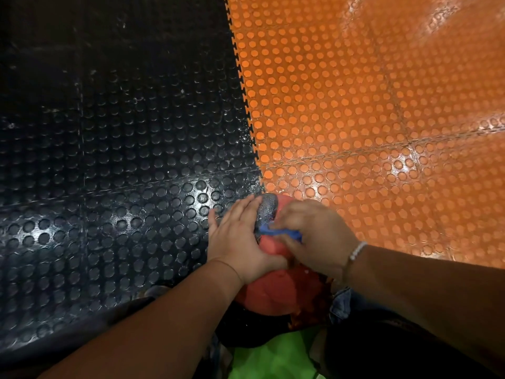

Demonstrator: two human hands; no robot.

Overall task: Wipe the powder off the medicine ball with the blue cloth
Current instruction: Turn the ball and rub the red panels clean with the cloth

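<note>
Green fabric (pixel 273 359): nearest the camera, low between the two forearms; a scrap of denim (pixel 340 303) shows just under the right wrist.
Left forearm (pixel 153 324): comes in from the lower left, angled up toward the ball.
Right forearm (pixel 426 294): comes in from the lower right; beaded bracelet (pixel 356 251) at the wrist.
Medicine ball (pixel 273 291): red with a dark textured panel, on the floor under and between both hands.
Left hand (pixel 237 239): laid flat on the ball's left side, fingers straight and together, pointing away, thumb across the red surface; grips nothing.
Right hand (pixel 314 236): on top of the ball, knuckles up, fingers curled down over the cloth and pressing it to the ball.
Blue cloth (pixel 281 232): bunched under the right fingers, its edge showing between the hands on the dark panel; pale flecks just ahead of it.
Black floor mat (pixel 109 160): studded, beyond and left of the left hand.
Orange floor mat (pixel 355 105): studded, beyond and right of the right hand, joined to the black by a toothed seam.
</note>
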